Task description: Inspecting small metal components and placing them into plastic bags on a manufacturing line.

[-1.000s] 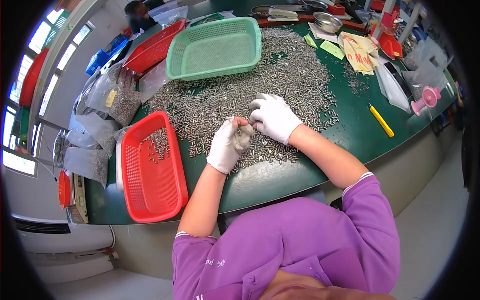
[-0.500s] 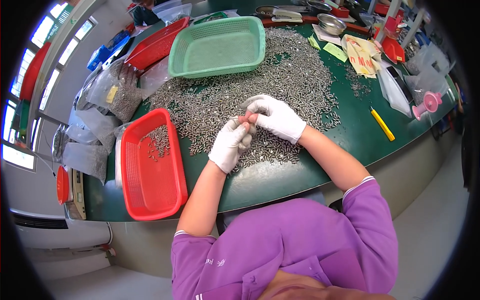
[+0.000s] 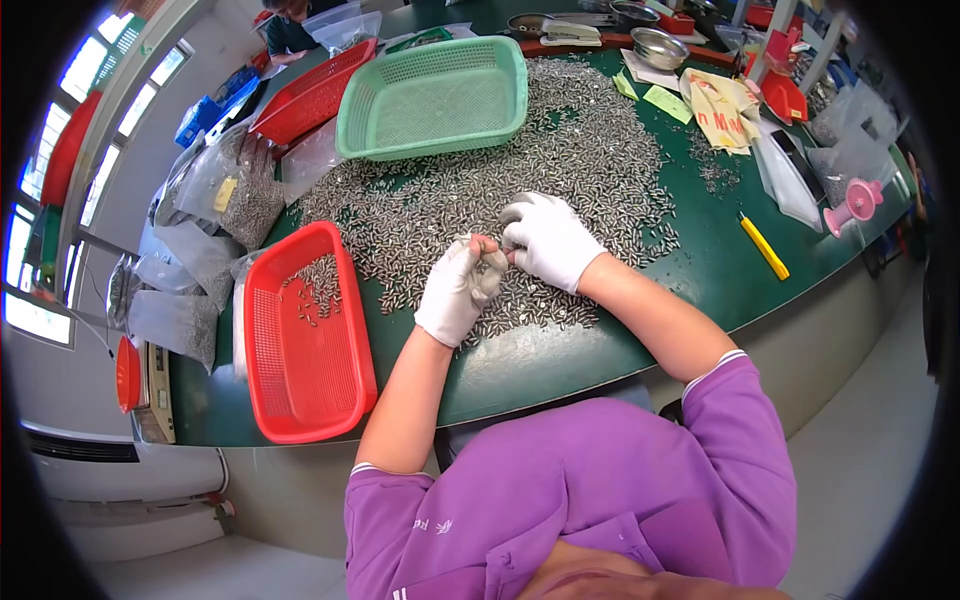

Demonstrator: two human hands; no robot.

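Observation:
Small metal pins [image 3: 420, 215] lie in a wide, loose layer on the green table. Over their near part are my two hands in white gloves with bare fingertips. My left hand [image 3: 458, 290] is closed, thumb and fingers pinched together; whatever is in them is too small to make out. Close at its right, my right hand [image 3: 552, 242] is palm down with fingers curled toward the left fingertips. Its fingertips are partly hidden, so what they hold cannot be made out. A red plastic basket [image 3: 357, 365] left of my hands holds a small heap of similar pins.
A green basket [image 3: 430, 152] stands on the pins at the back, beside another red basket [image 3: 290, 125]. Filled plastic bags [image 3: 175, 325] line the left side. A yellow-handled cutter [image 3: 765, 248], a pink spool [image 3: 852, 207] and a steel bowl [image 3: 660, 47] are at right.
My right hand has rolled palm down and its fingertips have dropped slightly from the left thumb. My left hand stays nearly in place, its fingers a little shifted.

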